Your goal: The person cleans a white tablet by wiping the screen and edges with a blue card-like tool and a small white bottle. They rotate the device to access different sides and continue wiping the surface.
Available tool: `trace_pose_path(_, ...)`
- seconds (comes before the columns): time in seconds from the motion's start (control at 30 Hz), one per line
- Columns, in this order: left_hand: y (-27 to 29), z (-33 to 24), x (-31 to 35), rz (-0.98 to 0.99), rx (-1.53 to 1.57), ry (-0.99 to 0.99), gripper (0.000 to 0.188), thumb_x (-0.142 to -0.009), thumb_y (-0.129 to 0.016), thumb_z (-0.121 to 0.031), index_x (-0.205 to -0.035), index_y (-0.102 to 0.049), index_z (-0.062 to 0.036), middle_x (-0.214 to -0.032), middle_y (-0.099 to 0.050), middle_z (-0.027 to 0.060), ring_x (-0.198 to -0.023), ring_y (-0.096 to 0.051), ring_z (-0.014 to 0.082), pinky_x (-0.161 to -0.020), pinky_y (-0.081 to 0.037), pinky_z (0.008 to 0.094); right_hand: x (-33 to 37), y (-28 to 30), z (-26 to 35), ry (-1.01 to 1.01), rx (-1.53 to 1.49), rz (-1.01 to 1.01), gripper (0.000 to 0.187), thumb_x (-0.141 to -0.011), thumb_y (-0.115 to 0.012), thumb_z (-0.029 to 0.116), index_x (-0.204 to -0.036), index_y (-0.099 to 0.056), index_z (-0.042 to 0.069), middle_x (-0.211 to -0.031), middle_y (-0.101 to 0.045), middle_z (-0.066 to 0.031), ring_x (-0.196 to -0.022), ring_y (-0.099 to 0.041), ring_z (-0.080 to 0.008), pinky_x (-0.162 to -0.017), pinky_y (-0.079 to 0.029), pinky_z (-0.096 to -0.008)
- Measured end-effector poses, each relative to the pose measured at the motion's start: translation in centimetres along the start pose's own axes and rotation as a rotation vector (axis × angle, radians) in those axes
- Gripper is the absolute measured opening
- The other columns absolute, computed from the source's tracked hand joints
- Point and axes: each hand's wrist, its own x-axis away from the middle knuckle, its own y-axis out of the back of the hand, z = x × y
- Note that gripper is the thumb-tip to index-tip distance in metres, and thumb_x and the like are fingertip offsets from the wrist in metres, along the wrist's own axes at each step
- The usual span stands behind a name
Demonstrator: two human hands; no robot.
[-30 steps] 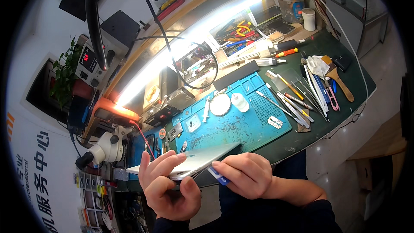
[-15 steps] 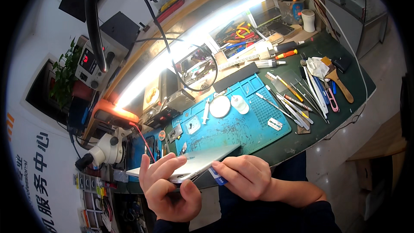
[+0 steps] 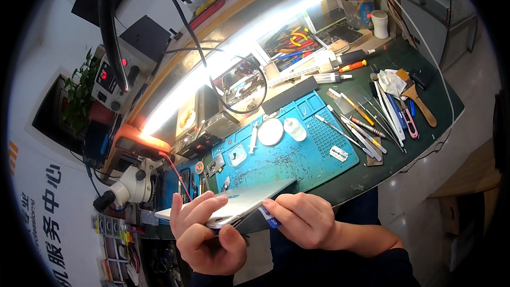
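A thin silver tablet point(image 3: 249, 197) is held up at a tilt over the near edge of the bench, back face upward. My left hand point(image 3: 207, 234) grips its near left end, with fingers over the back and the thumb low at the edge. A dark gap shows along the near edge, between the back and the layer under it. In my right hand point(image 3: 304, 218) a small blue plastic card point(image 3: 270, 217) is pinched between thumb and fingers, against that edge close to the right corner. How deep the card sits in the gap is hidden by my fingers.
Behind the tablet lies a blue work mat point(image 3: 287, 165) with a round white dish point(image 3: 270, 132), a bottle point(image 3: 295, 129), a syringe point(image 3: 253, 138) and a razor blade point(image 3: 338, 153). Several tweezers and brushes point(image 3: 417, 103) lie right. A microscope point(image 3: 127, 186) stands left.
My left hand and the tablet's left end have shifted slightly left. My right hand keeps the card at the same edge, nearly unmoved.
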Motion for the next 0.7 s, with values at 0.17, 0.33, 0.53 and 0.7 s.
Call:
trace_pose_path(0.17,-0.15,0.22,0.01,0.001,0.001,-0.008,0.031,-0.107,-0.056,-0.032,-0.104,-0.035,-0.0102,-0.100,-0.077,0.0114,-0.092,-0.075,0.0303,-0.116,-0.039,0.0573,0.12,-0.04,-0.25,-0.018,-0.016,0.003,0.033,-0.077,-0.080,0.001,-0.109,-0.076,-0.003,-0.091,-0.069,-0.0078,-0.067,-0.066,-0.0176,-0.056,-0.055,-0.0280)
trace_pose_path(0.33,0.09,0.38,0.07,0.027,-0.010,-0.015,0.031,-0.107,-0.057,-0.032,-0.104,-0.034,-0.0102,-0.100,-0.076,0.0115,-0.093,-0.075,0.0307,-0.117,-0.039,0.0571,-0.18,-0.35,-0.55,-0.011,-0.024,-0.014,0.033,-0.076,-0.080,0.001,-0.109,-0.076,-0.003,-0.090,-0.069,-0.0069,-0.067,-0.066,-0.0170,-0.055,-0.054,-0.0277)
trace_pose_path(0.53,0.39,0.45,0.34,0.066,-0.008,-0.014,0.031,-0.108,-0.056,-0.032,-0.104,-0.033,-0.0104,-0.104,-0.076,0.0120,-0.096,-0.075,0.0311,-0.118,-0.037,0.0571,0.12,-0.72,-0.64,0.023,-0.048,-0.037,0.033,-0.075,-0.081,0.001,-0.108,-0.076,-0.003,-0.091,-0.069,-0.0070,-0.066,-0.065,-0.0169,-0.055,-0.054,-0.0281)
trace_pose_path(0.7,-0.11,0.75,0.09,0.054,-0.001,-0.016,0.032,-0.108,-0.055,-0.033,-0.104,-0.033,-0.0103,-0.102,-0.076,0.0117,-0.097,-0.074,0.0320,-0.119,-0.035,0.0583,-0.23,-0.71,-0.76,0.004,-0.051,-0.032,0.033,-0.076,-0.081,0.002,-0.108,-0.076,-0.003,-0.091,-0.069,-0.0076,-0.066,-0.065,-0.0177,-0.055,-0.054,-0.0283)
